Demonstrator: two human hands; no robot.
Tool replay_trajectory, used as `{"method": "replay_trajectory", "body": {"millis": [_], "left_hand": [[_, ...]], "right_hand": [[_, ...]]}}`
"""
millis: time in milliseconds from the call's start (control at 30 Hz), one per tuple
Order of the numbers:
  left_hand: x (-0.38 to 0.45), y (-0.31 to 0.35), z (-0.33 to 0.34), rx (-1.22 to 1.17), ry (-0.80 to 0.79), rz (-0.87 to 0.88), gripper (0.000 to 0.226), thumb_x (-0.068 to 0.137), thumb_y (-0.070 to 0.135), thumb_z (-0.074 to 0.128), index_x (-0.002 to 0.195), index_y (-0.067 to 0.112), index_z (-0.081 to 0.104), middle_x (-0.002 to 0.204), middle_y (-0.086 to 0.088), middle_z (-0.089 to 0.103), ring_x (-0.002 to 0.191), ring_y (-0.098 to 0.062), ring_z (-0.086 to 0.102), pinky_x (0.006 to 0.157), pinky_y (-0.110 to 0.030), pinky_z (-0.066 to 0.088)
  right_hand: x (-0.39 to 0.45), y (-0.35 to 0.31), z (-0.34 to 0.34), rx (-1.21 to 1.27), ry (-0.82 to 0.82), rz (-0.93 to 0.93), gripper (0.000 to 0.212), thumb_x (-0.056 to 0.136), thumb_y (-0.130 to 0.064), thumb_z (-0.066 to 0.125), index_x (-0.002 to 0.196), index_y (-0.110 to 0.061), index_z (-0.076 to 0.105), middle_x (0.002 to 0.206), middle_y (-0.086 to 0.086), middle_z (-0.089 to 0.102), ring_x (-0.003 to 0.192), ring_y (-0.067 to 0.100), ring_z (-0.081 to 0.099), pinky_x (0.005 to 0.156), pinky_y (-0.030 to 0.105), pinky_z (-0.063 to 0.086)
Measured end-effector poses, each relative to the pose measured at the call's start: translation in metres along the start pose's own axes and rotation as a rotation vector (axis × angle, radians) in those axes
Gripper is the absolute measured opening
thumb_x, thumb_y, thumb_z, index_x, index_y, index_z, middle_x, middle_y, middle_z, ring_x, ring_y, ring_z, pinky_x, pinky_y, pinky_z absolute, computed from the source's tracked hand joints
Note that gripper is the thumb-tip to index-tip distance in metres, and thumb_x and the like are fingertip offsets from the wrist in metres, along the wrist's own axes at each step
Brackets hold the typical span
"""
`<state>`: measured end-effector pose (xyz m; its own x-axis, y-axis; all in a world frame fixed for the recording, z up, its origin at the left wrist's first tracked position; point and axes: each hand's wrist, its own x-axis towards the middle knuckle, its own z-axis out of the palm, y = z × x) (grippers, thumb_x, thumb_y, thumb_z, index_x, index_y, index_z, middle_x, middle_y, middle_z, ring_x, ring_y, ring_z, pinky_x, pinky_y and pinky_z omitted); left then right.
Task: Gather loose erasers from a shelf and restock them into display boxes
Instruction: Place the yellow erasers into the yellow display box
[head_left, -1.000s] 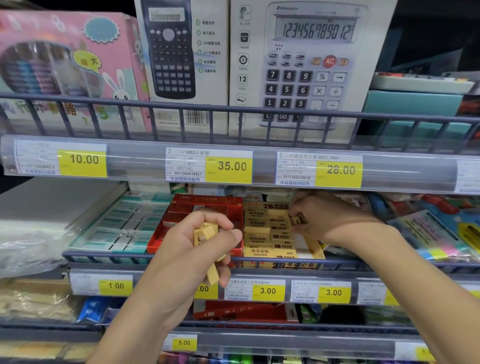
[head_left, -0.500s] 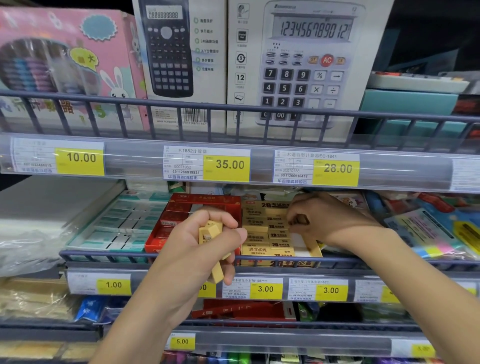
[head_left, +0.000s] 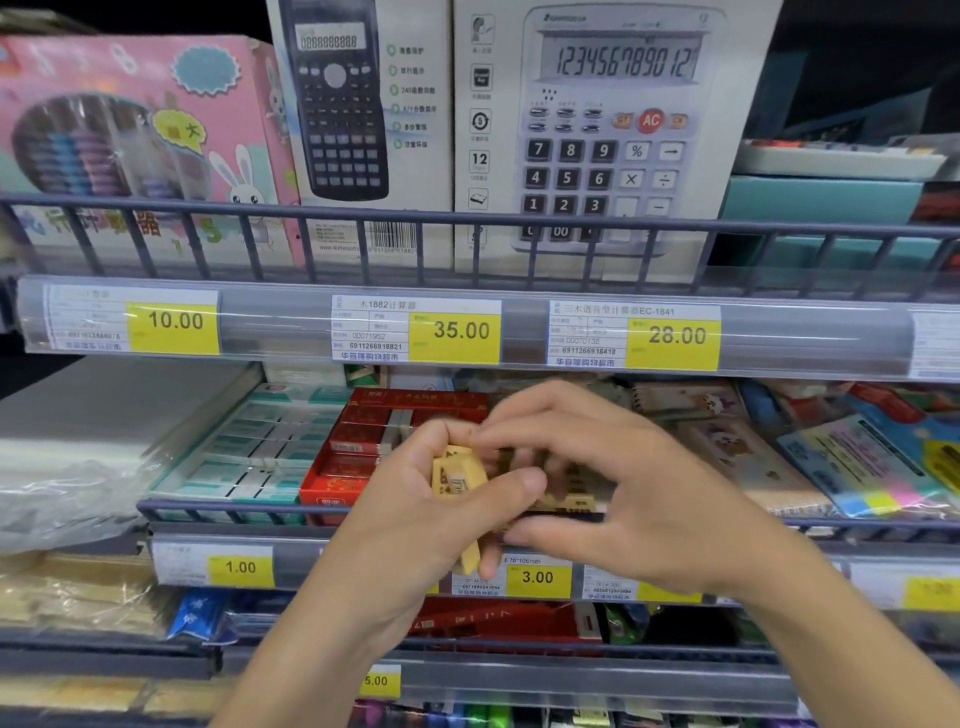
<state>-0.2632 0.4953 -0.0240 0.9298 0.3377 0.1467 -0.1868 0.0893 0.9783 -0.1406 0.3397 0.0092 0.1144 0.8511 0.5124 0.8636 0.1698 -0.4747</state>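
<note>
Nearest the camera, the left hand (head_left: 415, 509) holds a small bunch of yellow erasers (head_left: 457, 478), fingers curled round them, just in front of the shelf's front rail (head_left: 218, 506). The right hand (head_left: 623, 493) reaches in beside it, fingers spread and blurred; whether its grip has caught an eraser cannot be told. Behind them lies the yellow display box (head_left: 571, 504), mostly hidden, next to the red eraser box (head_left: 358, 457) and the teal one (head_left: 249, 457). Restocking looks underway, with the held erasers not yet placed.
</note>
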Motion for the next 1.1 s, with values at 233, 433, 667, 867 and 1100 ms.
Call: {"method": "replay_trajectory", "body": {"millis": [233, 433, 667, 867, 1100], "left_hand": [[-0.003, 0.000, 0.002, -0.027, -0.048, -0.010, 0.038, 0.071, 0.030, 0.093, 0.099, 0.016, 0.071, 0.075, -0.005, 0.067, 0.050, -0.015, 0.053, 0.044, -0.023, 0.046], [-0.008, 0.004, -0.004, -0.032, 0.030, -0.032, 0.036, 0.078, 0.045, 0.089, 0.104, 0.023, 0.076, 0.071, -0.007, 0.062, 0.043, -0.018, 0.043, 0.041, -0.023, 0.040], [-0.009, 0.001, 0.007, -0.056, 0.014, 0.001, 0.034, 0.070, 0.037, 0.084, 0.099, 0.020, 0.078, 0.065, -0.002, 0.059, 0.047, -0.007, 0.049, 0.040, -0.020, 0.041], [-0.011, 0.002, 0.006, -0.099, -0.028, -0.034, 0.036, 0.073, 0.033, 0.082, 0.105, 0.019, 0.079, 0.059, -0.008, 0.053, 0.043, -0.013, 0.039, 0.037, -0.020, 0.035], [-0.010, 0.003, 0.007, -0.034, -0.026, -0.036, 0.035, 0.074, 0.036, 0.082, 0.106, 0.021, 0.078, 0.061, -0.010, 0.053, 0.044, -0.016, 0.037, 0.038, -0.022, 0.035]], "right_hand": [[-0.003, 0.007, 0.016, 0.041, 0.148, -0.033, 0.042, 0.086, -0.010, 0.077, 0.127, -0.016, 0.068, 0.121, -0.007, 0.062, 0.111, 0.018, 0.063, 0.089, 0.025, 0.050], [-0.014, 0.009, 0.011, 0.357, 0.281, 0.136, 0.043, 0.084, -0.009, 0.079, 0.122, -0.023, 0.066, 0.107, 0.003, 0.068, 0.077, 0.027, 0.062, 0.073, 0.040, 0.057], [-0.014, 0.004, 0.020, 0.049, 0.292, 0.057, 0.041, 0.085, -0.017, 0.081, 0.124, -0.019, 0.070, 0.118, -0.008, 0.061, 0.103, 0.021, 0.062, 0.079, 0.021, 0.049], [-0.021, 0.003, 0.011, 0.137, 0.261, 0.100, 0.049, 0.082, -0.015, 0.082, 0.127, -0.021, 0.065, 0.121, -0.008, 0.061, 0.095, 0.023, 0.060, 0.077, 0.030, 0.052], [-0.025, 0.006, 0.002, 0.051, 0.213, 0.081, 0.045, 0.084, -0.016, 0.082, 0.126, -0.025, 0.066, 0.117, -0.007, 0.062, 0.099, 0.024, 0.060, 0.076, 0.027, 0.049]]}}
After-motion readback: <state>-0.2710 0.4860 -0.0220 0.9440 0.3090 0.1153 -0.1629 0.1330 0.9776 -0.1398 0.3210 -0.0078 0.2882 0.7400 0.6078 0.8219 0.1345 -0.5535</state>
